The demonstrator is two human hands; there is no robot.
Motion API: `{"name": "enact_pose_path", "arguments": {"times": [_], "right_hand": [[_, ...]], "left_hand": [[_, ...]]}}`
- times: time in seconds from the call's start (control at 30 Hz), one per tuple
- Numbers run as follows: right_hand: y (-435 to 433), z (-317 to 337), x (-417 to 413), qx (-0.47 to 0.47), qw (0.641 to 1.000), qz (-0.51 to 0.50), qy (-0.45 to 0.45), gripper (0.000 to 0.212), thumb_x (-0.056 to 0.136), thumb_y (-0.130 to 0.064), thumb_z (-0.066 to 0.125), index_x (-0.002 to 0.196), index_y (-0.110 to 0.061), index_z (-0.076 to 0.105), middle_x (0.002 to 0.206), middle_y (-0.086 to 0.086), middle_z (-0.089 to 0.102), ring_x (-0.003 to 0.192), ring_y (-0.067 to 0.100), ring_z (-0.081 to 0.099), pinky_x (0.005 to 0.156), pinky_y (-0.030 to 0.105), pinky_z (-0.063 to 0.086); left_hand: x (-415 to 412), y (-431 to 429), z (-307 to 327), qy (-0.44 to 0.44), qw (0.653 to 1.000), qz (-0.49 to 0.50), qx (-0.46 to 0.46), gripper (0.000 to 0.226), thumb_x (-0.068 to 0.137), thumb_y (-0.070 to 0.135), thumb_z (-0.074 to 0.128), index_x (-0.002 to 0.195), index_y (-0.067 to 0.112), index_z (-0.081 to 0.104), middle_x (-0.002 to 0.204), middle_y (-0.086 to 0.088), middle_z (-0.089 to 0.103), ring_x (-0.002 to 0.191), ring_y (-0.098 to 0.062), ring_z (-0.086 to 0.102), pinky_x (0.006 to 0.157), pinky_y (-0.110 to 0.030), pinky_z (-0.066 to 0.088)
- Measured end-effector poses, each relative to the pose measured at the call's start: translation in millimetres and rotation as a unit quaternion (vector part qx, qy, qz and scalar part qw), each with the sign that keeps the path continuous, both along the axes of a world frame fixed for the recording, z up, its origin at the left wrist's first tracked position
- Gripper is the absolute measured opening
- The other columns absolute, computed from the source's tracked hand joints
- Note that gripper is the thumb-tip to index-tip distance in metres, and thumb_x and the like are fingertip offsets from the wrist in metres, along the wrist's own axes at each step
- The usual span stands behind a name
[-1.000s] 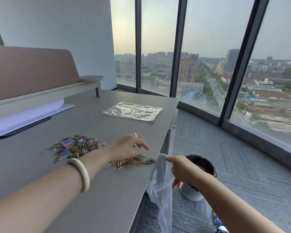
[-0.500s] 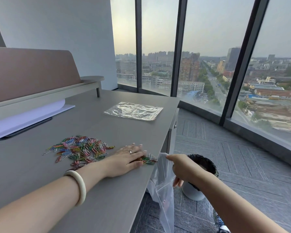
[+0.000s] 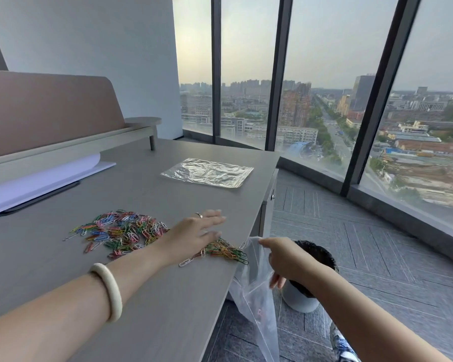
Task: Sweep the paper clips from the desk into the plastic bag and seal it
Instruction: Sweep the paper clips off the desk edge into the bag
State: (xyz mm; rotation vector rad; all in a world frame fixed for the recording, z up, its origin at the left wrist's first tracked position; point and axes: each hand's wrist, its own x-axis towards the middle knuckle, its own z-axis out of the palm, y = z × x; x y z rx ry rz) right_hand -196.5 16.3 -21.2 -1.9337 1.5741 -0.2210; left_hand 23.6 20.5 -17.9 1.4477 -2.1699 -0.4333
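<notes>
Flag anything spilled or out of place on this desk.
One paper clip lies apart from the small heap that the left hand pushes toward the bag held by the right hand. It could get missed. Nothing looks spilled.

L hand (image 3: 194, 236) flat, fingers (image 3: 215, 219) spread; R hand (image 3: 285, 259) pinching.

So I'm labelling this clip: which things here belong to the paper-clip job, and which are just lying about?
In the job:
paper clips
clips at the desk edge
held plastic bag
left hand
right hand
desk

Lying about:
flat plastic bag
white paper
waste bin
</notes>
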Motion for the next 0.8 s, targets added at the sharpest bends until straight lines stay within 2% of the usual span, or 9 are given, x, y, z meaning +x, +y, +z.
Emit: {"name": "enact_pose_path", "arguments": {"times": [0.1,0.17,0.27,0.33,0.43,0.53,0.63,0.7,0.8], "right_hand": [[0,-1,1,-0.005,1.000,0.001,-0.005,0.068,0.085,0.012,0.019,0.147,-0.016,0.019,0.107,0.028,0.067,0.044,0.010,0.059,0.060,0.029,0.057],[0,0,2,-0.004,1.000,0.000,-0.009,0.066,0.086,0.011,0.020,0.146,-0.015,0.019,0.105,0.027,0.067,0.046,0.012,0.060,0.059,0.028,0.057],[2,0,4,-0.006,1.000,0.001,-0.004,0.065,0.087,0.011,0.021,0.146,-0.014,0.020,0.102,0.023,0.068,0.048,0.012,0.059,0.054,0.023,0.054],[3,0,6,-0.014,1.000,-0.003,-0.005,0.066,0.085,0.011,0.019,0.145,-0.014,0.022,0.105,0.025,0.068,0.046,0.012,0.059,0.052,0.021,0.053],[1,-2,7,-0.012,1.000,-0.001,0.002,0.067,0.085,0.012,0.023,0.146,-0.015,0.021,0.110,0.024,0.067,0.052,0.016,0.064,0.060,0.027,0.056],[0,-2,7,-0.018,1.000,-0.001,0.009,0.067,0.084,0.012,0.023,0.145,-0.015,0.023,0.103,0.023,0.070,0.049,0.014,0.065,0.061,0.029,0.056],[3,2,8,-0.021,1.000,-0.003,0.006,0.065,0.085,0.012,0.023,0.144,-0.015,0.026,0.103,0.025,0.069,0.052,0.022,0.066,0.063,0.032,0.057],[4,4,8,-0.019,1.000,-0.008,-0.004,0.063,0.086,0.012,0.022,0.142,-0.015,0.031,0.099,0.027,0.070,0.046,0.017,0.062,0.063,0.033,0.057],[3,4,7,-0.021,1.000,-0.009,-0.012,0.065,0.084,0.012,0.020,0.140,-0.016,0.035,0.101,0.027,0.069,0.049,0.017,0.063,0.062,0.034,0.057]], "left_hand": [[10,14,-6,-0.112,0.992,0.025,0.043,0.061,0.091,0.048,0.037,0.144,0.021,0.023,0.156,0.004,0.014,0.143,-0.010,0.012,0.113,-0.024,0.011],[11,24,-16,-0.214,0.973,0.027,0.084,0.084,0.077,0.072,0.014,0.146,0.025,0.003,0.157,0.003,-0.005,0.144,-0.014,-0.007,0.116,-0.032,-0.001],[3,25,-27,-0.243,0.964,0.032,0.105,0.093,0.066,0.074,-0.001,0.145,0.025,-0.009,0.156,0.001,-0.015,0.143,-0.013,-0.014,0.115,-0.031,-0.007],[-6,20,-30,-0.246,0.964,0.027,0.094,0.080,0.080,0.066,0.005,0.146,0.022,-0.007,0.157,0.000,-0.013,0.143,-0.012,-0.013,0.114,-0.027,-0.008],[-17,13,-31,-0.245,0.966,0.012,0.078,0.078,0.082,0.063,0.006,0.146,0.020,-0.001,0.158,0.000,-0.007,0.144,-0.011,-0.009,0.114,-0.025,-0.006],[-28,8,-32,-0.222,0.973,-0.007,0.061,0.057,0.097,0.043,0.021,0.147,0.019,0.006,0.158,0.000,-0.001,0.145,-0.010,-0.004,0.118,-0.027,-0.002],[-39,6,-34,-0.205,0.978,-0.031,0.038,0.052,0.098,0.036,0.024,0.146,0.019,0.012,0.158,0.000,0.005,0.145,-0.010,0.001,0.118,-0.027,0.001],[-44,5,-34,-0.179,0.982,-0.049,0.029,0.050,0.098,0.033,0.027,0.145,0.018,0.017,0.157,0.000,0.010,0.144,-0.009,0.006,0.118,-0.024,0.004],[-45,7,-26,-0.102,0.991,-0.071,0.041,0.049,0.098,0.029,0.034,0.145,0.019,0.022,0.156,0.002,0.014,0.142,-0.004,0.010,0.111,-0.013,0.006]]}}
